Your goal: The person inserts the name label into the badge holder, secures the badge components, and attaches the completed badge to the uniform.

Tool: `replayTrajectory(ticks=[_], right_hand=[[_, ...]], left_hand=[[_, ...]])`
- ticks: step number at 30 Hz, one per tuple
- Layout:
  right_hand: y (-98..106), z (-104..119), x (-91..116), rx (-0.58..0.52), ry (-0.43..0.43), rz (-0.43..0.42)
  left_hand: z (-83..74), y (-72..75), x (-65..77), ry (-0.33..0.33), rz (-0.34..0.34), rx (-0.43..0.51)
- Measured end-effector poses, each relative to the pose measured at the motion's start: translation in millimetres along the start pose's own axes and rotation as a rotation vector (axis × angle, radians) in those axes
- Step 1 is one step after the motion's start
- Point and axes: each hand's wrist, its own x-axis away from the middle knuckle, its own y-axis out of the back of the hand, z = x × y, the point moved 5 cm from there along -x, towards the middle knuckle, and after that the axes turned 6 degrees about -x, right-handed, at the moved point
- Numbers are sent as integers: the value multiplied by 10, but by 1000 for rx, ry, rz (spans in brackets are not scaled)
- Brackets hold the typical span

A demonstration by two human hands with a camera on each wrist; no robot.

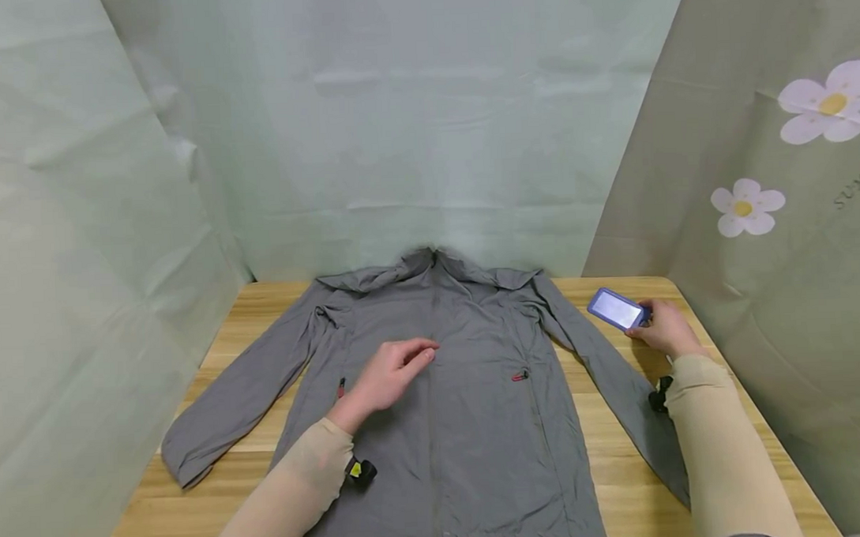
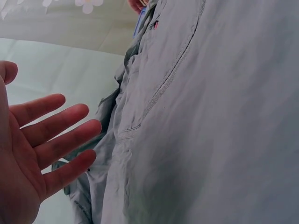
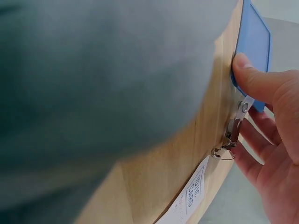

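Note:
A grey zip jacket (image 1: 471, 425) lies spread front up, with its sleeves out to both sides. Above its middle is my left hand (image 1: 387, 373), holding nothing; in the left wrist view its fingers (image 2: 60, 135) are spread and apart from the cloth. At the table's right side my right hand (image 1: 667, 327) pinches a blue badge holder (image 1: 619, 308) by one end. In the right wrist view the thumb presses on the holder's face (image 3: 254, 42) and the other fingers are behind it. A metal clip (image 3: 231, 133) on a clear strap hangs from that end.
A white printed card (image 3: 187, 198) lies on the wooden table (image 1: 197, 518) near my right hand. Hanging sheets enclose the table, among them a flowered one (image 1: 748, 207) on the right. The jacket's sleeve (image 1: 611, 373) runs beside my right forearm.

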Motion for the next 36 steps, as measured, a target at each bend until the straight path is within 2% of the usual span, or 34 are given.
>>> replayTrajectory(ticks=[13, 20, 36], right_hand=[[-22, -21, 17, -40, -35, -14], [-20, -27, 43, -59, -3, -40], [21, -26, 89, -107, -6, -83]], left_hand=[[50, -41, 4, -10, 9, -6], [55, -44, 13, -11, 5, 5], [77, -40, 26, -6, 21, 0]])
